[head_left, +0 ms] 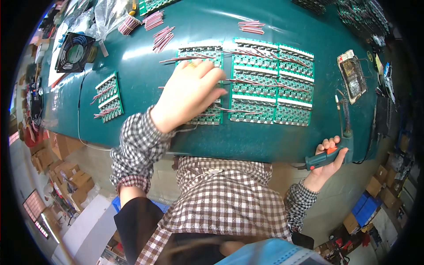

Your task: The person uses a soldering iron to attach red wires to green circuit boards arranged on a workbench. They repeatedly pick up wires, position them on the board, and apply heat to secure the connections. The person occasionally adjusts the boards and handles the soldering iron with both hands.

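Observation:
My left hand (190,90) is over the left panel of green circuit boards (214,118), its fingers curled and their tips mostly hidden. Whatever it may pinch does not show. Thin red-and-white wires (194,58) lie across the panel just beyond its fingers. On the right, my right hand (329,159) is wrapped around a dark green soldering gun (348,143) with an orange trigger, its tip pointing away from me. Two more joined circuit board panels (254,112) (293,115) lie between the hands, with wires across several rows.
Bundles of red-and-white wires (163,39) (251,27) lie at the back of the green table (150,88). A black fan (75,52) and a small circuit board panel (109,98) are at left. Beyond the soldering gun sits a stained, shallow tray (352,78). Stacked boards (364,20) fill the far right corner.

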The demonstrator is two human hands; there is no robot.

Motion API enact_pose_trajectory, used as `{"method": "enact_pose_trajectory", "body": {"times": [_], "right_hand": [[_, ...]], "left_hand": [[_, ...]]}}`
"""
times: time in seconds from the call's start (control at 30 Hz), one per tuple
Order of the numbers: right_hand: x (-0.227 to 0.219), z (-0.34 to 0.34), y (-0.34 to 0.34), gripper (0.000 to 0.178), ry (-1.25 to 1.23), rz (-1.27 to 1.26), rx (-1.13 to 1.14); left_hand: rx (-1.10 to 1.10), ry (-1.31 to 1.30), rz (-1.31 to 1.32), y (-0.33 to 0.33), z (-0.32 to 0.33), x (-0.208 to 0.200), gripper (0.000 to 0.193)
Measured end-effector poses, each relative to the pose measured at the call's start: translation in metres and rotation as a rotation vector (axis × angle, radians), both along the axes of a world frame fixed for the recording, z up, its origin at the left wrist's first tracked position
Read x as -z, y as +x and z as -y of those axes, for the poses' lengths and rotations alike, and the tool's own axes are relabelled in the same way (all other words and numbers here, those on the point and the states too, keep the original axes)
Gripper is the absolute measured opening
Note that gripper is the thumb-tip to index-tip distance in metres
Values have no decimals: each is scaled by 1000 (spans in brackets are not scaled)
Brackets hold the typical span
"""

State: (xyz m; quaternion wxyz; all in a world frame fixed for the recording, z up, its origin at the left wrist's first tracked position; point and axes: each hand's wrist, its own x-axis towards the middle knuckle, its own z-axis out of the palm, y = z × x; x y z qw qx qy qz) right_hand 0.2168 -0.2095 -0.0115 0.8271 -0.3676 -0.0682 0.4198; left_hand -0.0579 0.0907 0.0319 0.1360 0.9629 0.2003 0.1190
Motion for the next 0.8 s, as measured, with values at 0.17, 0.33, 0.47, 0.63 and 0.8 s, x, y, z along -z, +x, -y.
{"method": "enact_pose_trajectory", "body": {"times": [0.17, 0.33, 0.47, 0.63, 0.8], "right_hand": [[-20, -29, 15, 41, -74, 60, -93], [-31, -82, 29, 41, -11, 13, -188], [-33, -74, 38, 38, 50, -56, -95], [-37, -17, 98, 35, -64, -128, 219], [-23, -7, 119, 30, -218, -138, 449]], "left_hand": [[-23, -187, 11, -35, 16, -3, 75], [29, -271, 17, -29, 13, 23, 88], [70, -282, 17, -17, 9, 19, 85], [50, -234, -6, -7, 22, 12, 82], [41, -212, 19, -11, 22, 18, 82]]}}
